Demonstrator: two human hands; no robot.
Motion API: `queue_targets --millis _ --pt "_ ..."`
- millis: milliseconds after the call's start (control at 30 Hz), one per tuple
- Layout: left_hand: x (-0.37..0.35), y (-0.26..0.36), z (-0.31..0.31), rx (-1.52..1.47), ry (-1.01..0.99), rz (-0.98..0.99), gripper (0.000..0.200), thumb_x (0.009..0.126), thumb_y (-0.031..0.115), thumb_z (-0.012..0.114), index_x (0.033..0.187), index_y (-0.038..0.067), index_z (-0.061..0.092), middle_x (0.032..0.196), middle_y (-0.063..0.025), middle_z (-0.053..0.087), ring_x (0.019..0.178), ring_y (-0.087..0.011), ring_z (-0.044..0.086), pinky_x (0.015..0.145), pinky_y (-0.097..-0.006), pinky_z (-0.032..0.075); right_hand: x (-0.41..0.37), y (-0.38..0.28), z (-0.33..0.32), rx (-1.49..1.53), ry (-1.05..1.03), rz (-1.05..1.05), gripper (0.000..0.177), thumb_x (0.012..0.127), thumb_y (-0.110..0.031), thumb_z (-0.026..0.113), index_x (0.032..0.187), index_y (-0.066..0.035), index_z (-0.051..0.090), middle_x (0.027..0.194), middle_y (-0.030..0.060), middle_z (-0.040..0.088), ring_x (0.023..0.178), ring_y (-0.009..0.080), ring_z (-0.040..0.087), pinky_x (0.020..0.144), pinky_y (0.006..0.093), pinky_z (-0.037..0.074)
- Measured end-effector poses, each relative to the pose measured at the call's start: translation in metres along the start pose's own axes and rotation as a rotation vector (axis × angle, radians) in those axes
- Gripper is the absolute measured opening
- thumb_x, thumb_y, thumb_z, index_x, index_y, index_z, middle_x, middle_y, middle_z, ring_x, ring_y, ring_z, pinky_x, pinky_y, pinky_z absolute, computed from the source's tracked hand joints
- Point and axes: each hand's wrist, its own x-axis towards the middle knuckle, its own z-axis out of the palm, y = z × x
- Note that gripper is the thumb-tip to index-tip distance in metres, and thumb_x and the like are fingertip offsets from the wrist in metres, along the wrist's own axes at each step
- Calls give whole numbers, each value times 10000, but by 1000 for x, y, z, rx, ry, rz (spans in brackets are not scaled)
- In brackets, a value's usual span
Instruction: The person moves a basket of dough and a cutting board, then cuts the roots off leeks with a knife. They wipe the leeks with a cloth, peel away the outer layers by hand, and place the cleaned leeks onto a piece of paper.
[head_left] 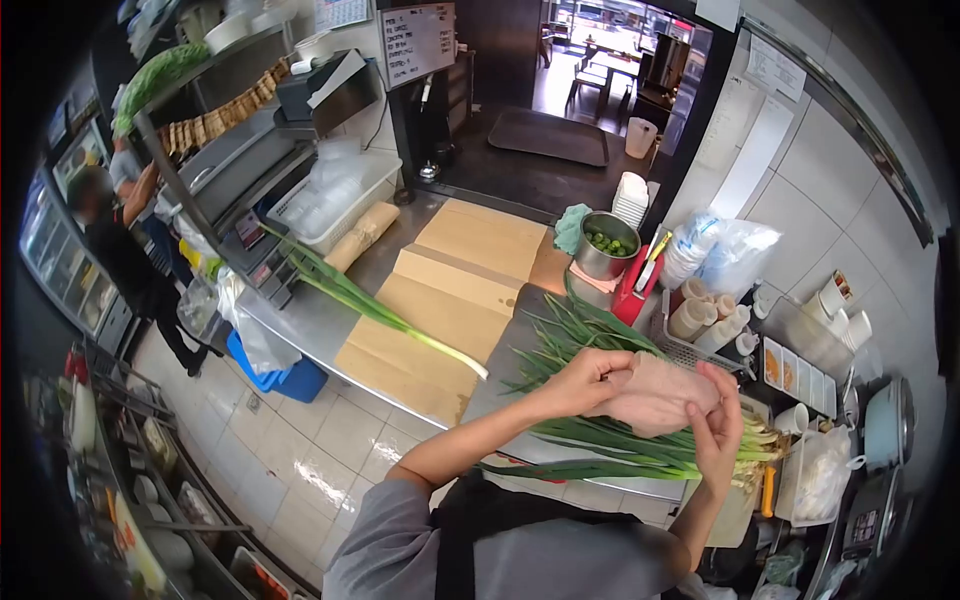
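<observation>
On the left, well apart from the hands, another person in black clothing (120,250) stands on the tiled floor. Nearer along the counter's edge is a blue plastic bin (300,382) with a pale plastic bag hanging over it.

To its right, a single long green-and-white stalk (410,330) lies slantwise across creased, flattened brown cardboard (470,245). Its leaves point far left; its white end points near right, towards the left hand, the closer of the two.

Right of the cardboard, the left hand (590,382) pinches the upper left part of a crumpled, pale pink, thin sheet (650,400) between thumb and fingers; whether this is cloth, paper or plastic is hard to tell. The sheet hangs between the hands, wider across than deep. The right hand (715,425) is at its right edge, fingers half curled and somewhat spread against it; whether they pinch it cannot be told.

Beneath both hands lies a thick bunch of long green stalks (620,457), its long axis running left to right: leaves below the left hand, pale rooted ends nearer the right.

Beyond stand a round steel pot (600,266) holding green pieces, an upright red holder (632,290) and, farther right, a pale mesh basket (690,347) of squeeze bottles.
</observation>
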Motion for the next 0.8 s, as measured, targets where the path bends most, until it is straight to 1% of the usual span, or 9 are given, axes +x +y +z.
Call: queue_targets --millis 67,100,200,233,367,500,567,733,800 --pt "2 5 25 0 114 114 161 823 72 618 763 6 484 678 53 377 645 -25 339 531 -201 311 -14 -2 -14 91 -3 100 466 749 89 593 1203 39 497 1178 141 463 1113 239 477 926 305 385" --pt "2 11 38 2 170 170 193 832 87 616 736 5 471 660 57 359 636 -26 327 521 -200 297 -20 1 -23 46 -6 89 400 717 65 651 1103 33 553 1123 132 496 1021 213 508 837 277 424" --pt "-6 33 59 38 84 -68 128 884 128 582 866 3 558 721 60 455 697 -3 384 584 -180 346 -28 2 -46 -118 -80 2 291 693 40 685 966 27 585 1059 125 521 919 190 509 744 262 423" --pt "-10 28 65 -35 70 -93 168 920 157 543 962 -3 572 799 47 528 749 -7 437 625 -189 392 -28 2 -45 -126 -13 -25 200 681 9 706 843 25 589 918 109 556 792 175 511 663 251 405" --pt "-47 46 71 -219 157 -100 238 925 145 528 1103 -10 561 963 -10 599 873 -35 505 745 -209 441 -30 10 -39 -10 -201 82 117 733 -5 665 827 46 617 734 82 583 673 169 532 646 258 421" --pt "-125 84 39 -439 339 -308 314 951 220 476 1174 8 536 1126 -72 579 1055 -127 523 899 -277 432 -22 -10 22 282 -353 1 265 787 22 598 1051 22 620 993 131 595 850 187 577 724 259 459" --pt "-180 91 27 -501 850 -64 457 955 374 417 1237 20 478 1143 -108 570 1055 -222 542 929 -357 416 -15 -25 58 409 -467 2 387 805 30 571 1190 -1 559 1234 150 491 960 191 573 778 273 484" --pt "-294 -15 -83 -678 1181 310 572 897 473 441 1288 55 424 1277 -98 473 1181 -236 441 973 -366 356 7 -41 168 430 -609 -122 337 819 9 564 1156 -5 573 1198 135 503 929 196 598 753 269 488" --pt "-315 1 -102 -736 1225 317 622 874 513 450 1308 69 402 1330 -94 434 1231 -242 401 991 -370 331 20 -49 213 417 -744 -177 301 836 -2 551 1136 6 580 1165 132 520 929 187 598 755 270 477"
